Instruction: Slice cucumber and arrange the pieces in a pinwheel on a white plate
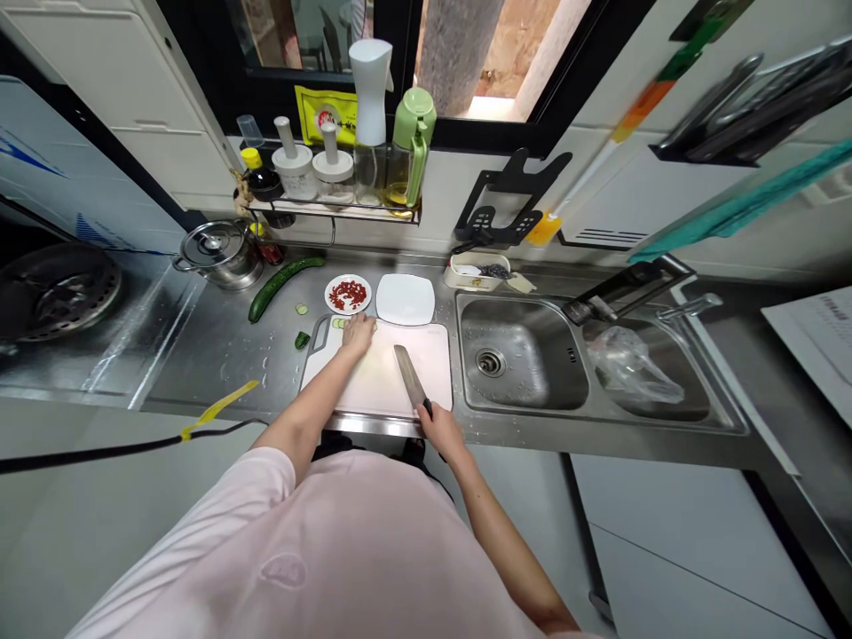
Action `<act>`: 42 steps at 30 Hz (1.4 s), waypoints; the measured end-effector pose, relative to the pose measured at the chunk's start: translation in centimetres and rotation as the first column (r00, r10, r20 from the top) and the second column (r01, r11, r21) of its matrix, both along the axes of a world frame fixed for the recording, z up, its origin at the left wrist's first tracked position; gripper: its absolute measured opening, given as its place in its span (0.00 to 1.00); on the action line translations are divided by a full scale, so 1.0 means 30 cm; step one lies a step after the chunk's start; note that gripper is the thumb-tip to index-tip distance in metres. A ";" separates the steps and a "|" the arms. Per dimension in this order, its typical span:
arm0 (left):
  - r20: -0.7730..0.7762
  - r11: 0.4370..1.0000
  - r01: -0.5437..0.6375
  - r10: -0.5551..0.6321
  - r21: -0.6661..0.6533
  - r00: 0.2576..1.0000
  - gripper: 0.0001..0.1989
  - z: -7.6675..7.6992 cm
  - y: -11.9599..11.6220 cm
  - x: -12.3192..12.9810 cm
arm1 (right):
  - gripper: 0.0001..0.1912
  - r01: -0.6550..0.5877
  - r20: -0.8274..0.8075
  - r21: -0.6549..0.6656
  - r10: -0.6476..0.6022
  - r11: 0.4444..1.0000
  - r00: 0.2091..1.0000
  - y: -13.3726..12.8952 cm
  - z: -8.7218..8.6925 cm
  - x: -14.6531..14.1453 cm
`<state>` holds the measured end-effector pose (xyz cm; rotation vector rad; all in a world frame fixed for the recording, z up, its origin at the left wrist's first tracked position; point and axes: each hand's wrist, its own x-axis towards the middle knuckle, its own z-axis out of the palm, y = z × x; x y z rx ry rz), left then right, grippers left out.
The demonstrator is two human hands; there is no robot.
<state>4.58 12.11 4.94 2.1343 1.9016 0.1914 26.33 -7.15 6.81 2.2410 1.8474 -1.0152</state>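
Near the far edge of the white cutting board, my left hand is closed over pale green cucumber slices that show at its side; its fingertips are partly hidden. My right hand grips the black handle of a kitchen knife. The blade lies low over the right half of the board, tip pointing away from me. Just beyond the board stand a small plate of chopped red pieces and a white square plate. A long cucumber rests on the counter at the left.
A cucumber end and a thin slice lie left of the board. A lidded pot stands farther left. The double sink is at the right, with a plastic bag in it. A condiment shelf hangs behind.
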 end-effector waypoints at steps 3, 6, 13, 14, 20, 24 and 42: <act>0.063 1.000 0.008 -0.010 0.029 0.998 0.13 -0.003 -0.003 -0.003 | 0.26 0.001 0.002 0.004 -0.001 1.000 1.000 0.000 -0.004 0.001; 0.162 0.999 -0.030 0.025 0.028 0.987 0.11 -0.017 -0.012 -0.012 | 0.26 -0.006 0.006 0.015 0.006 1.000 1.000 0.001 -0.008 0.002; 0.368 0.982 -0.128 0.172 -0.141 0.914 0.10 -0.046 -0.087 -0.078 | 0.26 -0.030 0.027 -0.009 0.030 1.000 0.999 0.008 -0.001 0.001; 0.384 0.979 -0.123 0.177 -0.161 0.906 0.09 -0.048 -0.102 -0.092 | 0.26 -0.036 0.030 -0.007 0.036 0.999 0.999 0.009 0.000 0.001; 0.382 0.983 -0.055 0.119 -0.174 0.916 0.10 -0.055 -0.166 -0.165 | 0.26 -0.061 0.037 0.005 0.061 0.998 0.997 0.011 0.003 -0.002; 0.354 0.995 -0.047 0.075 -0.088 0.932 0.10 -0.062 -0.182 -0.175 | 0.25 -0.082 0.052 0.023 0.081 0.996 0.995 0.016 0.009 -0.004; 0.556 0.950 -0.313 0.253 0.014 0.792 0.13 -0.177 -0.163 -0.227 | 0.25 -0.300 0.142 0.035 0.292 0.953 0.946 0.031 0.118 -0.118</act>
